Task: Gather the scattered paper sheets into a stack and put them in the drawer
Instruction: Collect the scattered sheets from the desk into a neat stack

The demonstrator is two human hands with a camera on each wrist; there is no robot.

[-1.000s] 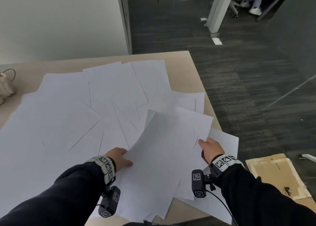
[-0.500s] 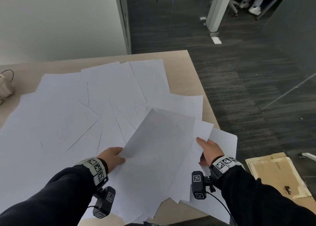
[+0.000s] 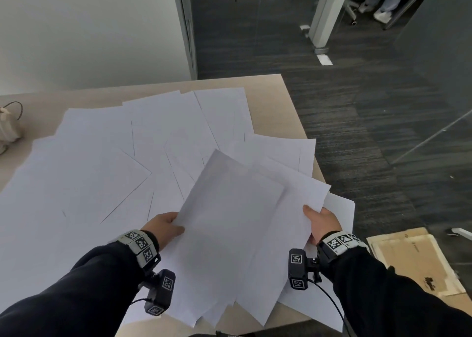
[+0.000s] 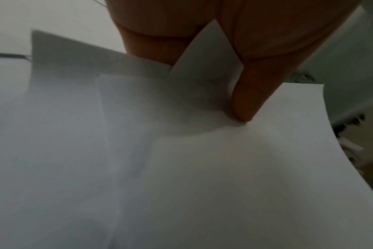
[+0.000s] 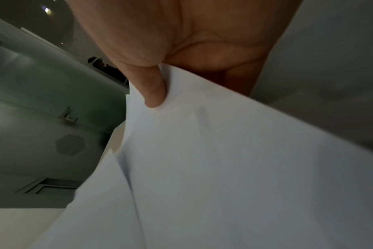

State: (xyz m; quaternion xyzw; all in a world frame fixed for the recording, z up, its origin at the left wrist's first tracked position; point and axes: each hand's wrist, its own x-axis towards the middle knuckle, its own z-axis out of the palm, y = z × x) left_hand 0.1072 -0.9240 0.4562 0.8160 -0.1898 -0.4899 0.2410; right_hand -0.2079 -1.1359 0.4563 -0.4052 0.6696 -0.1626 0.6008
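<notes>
Several white paper sheets [image 3: 107, 173] lie scattered and overlapping across the beige desk [image 3: 270, 91]. A loose bundle of sheets [image 3: 237, 234] is lifted off the desk near its front right corner. My left hand [image 3: 166, 225] pinches the bundle's left edge, thumb on top; in the left wrist view the thumb presses the held sheets [image 4: 224, 160]. My right hand [image 3: 320, 220] pinches the right edge; in the right wrist view the thumb lies on the paper [image 5: 224, 151]. No drawer is in view.
A pale bag with a cord [image 3: 9, 124] sits at the desk's far left. Flattened cardboard [image 3: 413, 257] lies on the dark carpet right of the desk. A glass partition and a pillar [image 3: 327, 12] stand beyond, where a person's feet show.
The held bundle has risen and swung slightly left and upward off the desk. Both hands kept their grip, the left one shifting a little left along the edge.
</notes>
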